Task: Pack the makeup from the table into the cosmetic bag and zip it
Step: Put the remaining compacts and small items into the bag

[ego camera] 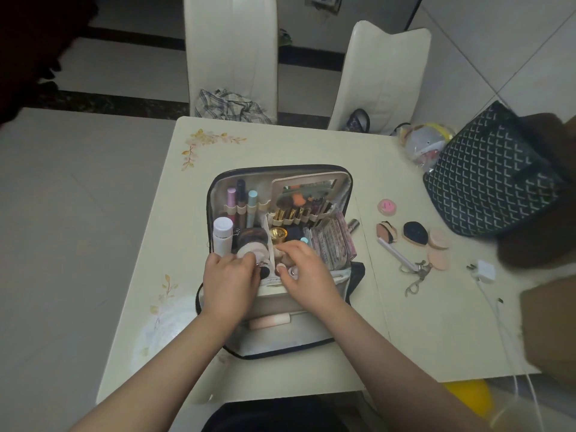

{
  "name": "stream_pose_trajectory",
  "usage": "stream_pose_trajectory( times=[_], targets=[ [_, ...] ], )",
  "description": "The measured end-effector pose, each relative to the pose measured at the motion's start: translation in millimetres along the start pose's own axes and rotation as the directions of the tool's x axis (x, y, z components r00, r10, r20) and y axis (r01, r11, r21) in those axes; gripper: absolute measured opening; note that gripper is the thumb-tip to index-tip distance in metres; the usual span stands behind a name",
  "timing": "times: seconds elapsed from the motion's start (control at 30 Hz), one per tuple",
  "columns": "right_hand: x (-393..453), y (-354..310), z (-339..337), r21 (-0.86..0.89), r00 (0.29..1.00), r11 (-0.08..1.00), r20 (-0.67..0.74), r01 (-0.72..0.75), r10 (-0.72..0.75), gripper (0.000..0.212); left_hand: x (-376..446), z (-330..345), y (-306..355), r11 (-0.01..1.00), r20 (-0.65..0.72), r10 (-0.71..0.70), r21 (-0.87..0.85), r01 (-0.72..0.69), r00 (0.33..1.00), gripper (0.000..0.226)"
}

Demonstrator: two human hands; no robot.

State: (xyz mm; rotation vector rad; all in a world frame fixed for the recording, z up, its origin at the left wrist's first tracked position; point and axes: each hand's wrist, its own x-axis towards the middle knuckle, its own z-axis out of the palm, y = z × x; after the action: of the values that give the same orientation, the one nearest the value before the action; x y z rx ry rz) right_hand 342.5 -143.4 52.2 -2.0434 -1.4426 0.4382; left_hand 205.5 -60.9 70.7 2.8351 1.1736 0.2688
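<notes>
Both forearms reach from the lower edge of the view into the open cosmetic bag (280,244), which stands on the desk (149,232) directly ahead. The left hand (229,280) curls its fingers around a small dark-tipped item beside a round powder jar (251,244) in the left compartment; the right hand (307,269) has its fingers bent over small items in the middle compartment, though what it grips, if anything, cannot be determined. To do this step well, seat each item upright and below the rim line, press bulky jars toward the compartment walls, and keep the zipper track free of contents. Makeup not yet packed lies well to the right of the bag: a pink pot (387,207), powder puffs (438,244), a dark sponge (415,232), an eyelash curler (417,275) and a white pencil (396,252). Hidden or unclear: the items beneath both palms, the bag's near zipper run, and a blurred brown object at the right frame edge.
</notes>
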Motion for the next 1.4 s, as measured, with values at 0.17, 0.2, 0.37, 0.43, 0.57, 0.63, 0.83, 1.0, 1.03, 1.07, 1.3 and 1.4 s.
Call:
stream_pose_trajectory(
  times=[0.17,0.2,0.37,0.43,0.57,0.63,0.83,1.0,1.03,1.07,1.3,1.4],
  targets=[
    [-7,20,-29,0.047,0.992,0.997,-0.113,-0.053,0.058,0.029,2,-3,21,0.997,0.145,-0.056,0.062,0.048,0.988,0.031],
    [-9,26,-38,0.056,0.986,0.996,-0.145,-0.069,0.077,0.027,2,-7,29,0.996,0.195,-0.067,0.064,0.056,0.979,0.031],
    [-16,64,-80,0.123,0.927,0.983,-0.335,-0.135,0.169,0.020,9,-12,67,0.983,0.289,-0.104,0.172,0.055,0.952,0.055],
    [-14,82,-94,0.211,0.882,0.962,-0.401,-0.173,0.246,0.019,13,-9,75,0.974,0.334,-0.159,0.209,0.091,0.929,0.065],
    [-1,137,-116,0.227,0.835,0.913,-0.375,-0.339,0.403,0.018,14,-1,86,0.943,0.350,-0.295,0.254,0.213,0.889,0.078],
    [12,170,-124,0.167,0.843,0.899,-0.312,-0.405,0.438,0.020,14,-1,93,0.925,0.342,-0.339,0.290,0.245,0.876,0.083],
    [58,230,-128,-0.092,0.892,0.888,-0.102,-0.450,0.441,0.037,23,0,108,0.870,0.362,-0.475,0.332,0.365,0.802,0.087],
    [87,260,-120,-0.266,0.900,0.868,0.005,-0.419,0.436,0.049,35,2,117,0.831,0.398,-0.553,0.327,0.450,0.732,0.089],
    [92,265,-121,-0.303,0.903,0.863,0.012,-0.405,0.429,0.050,36,4,117,0.827,0.400,-0.559,0.330,0.455,0.726,0.089],
    [97,269,-121,-0.330,0.901,0.855,0.026,-0.400,0.432,0.051,37,6,116,0.824,0.404,-0.563,0.333,0.457,0.721,0.088],
    [121,280,-129,-0.405,0.843,0.815,0.167,-0.415,0.512,0.049,37,8,118,0.817,0.404,-0.573,0.343,0.463,0.713,0.088],
    [116,278,-131,-0.384,0.870,0.827,0.106,-0.410,0.481,0.048,34,7,120,0.823,0.388,-0.559,0.369,0.432,0.733,0.087]
  ],
)
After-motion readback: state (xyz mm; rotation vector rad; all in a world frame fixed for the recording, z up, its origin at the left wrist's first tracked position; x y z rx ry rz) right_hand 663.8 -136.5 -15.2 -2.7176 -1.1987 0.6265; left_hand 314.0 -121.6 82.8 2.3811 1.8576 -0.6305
